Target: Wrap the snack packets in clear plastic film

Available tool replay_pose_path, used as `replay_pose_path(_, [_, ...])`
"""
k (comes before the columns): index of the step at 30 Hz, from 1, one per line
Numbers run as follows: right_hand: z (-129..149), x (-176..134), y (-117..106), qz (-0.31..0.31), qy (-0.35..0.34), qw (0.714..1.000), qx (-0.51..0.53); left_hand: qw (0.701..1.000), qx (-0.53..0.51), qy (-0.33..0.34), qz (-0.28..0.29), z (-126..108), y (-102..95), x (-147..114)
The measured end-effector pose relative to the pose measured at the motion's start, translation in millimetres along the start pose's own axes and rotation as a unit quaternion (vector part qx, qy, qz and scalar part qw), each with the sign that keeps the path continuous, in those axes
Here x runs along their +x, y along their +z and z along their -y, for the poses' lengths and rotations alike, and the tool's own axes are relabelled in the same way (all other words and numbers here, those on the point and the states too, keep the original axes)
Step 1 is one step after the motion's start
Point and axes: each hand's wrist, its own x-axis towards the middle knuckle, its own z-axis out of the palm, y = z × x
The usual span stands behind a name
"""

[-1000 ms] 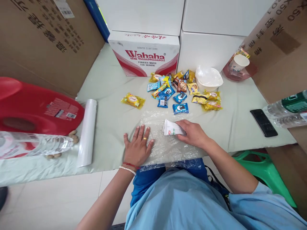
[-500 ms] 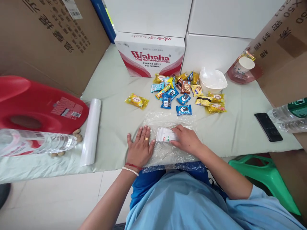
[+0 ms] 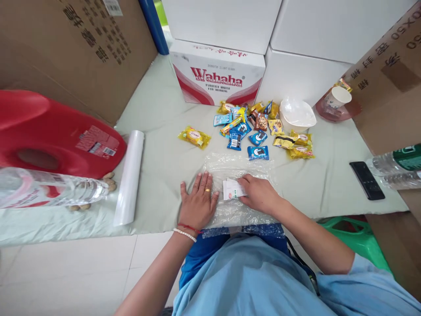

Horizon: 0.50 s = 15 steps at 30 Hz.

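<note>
My left hand lies flat, fingers spread, at the left edge of a sheet of clear, crinkled plastic film on the cloth. Over the middle of that film, my right hand grips a small white packet with red and green print. Its right end is hidden under my fingers. Beyond the film lie several wrapped snacks, among them a blue one, a brown one and, off to the left, a yellow one.
A roll of clear film, a red jug and a lying water bottle are at left. A white bowl and paper cup stand behind. A phone lies right. Boxes line the back.
The camera view has shifted slightly, so the scene sits further right. Both hands stay almost in place on the film; the white packet has shifted a little to the right and turned slightly.
</note>
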Motion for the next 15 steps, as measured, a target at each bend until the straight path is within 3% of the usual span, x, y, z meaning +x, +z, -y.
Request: replay_pose_path(15, [-5, 4, 15, -0.020, -0.013, 1.000, 0.018, 1.000, 0.006, -0.011, 0.012, 0, -2.0, 0])
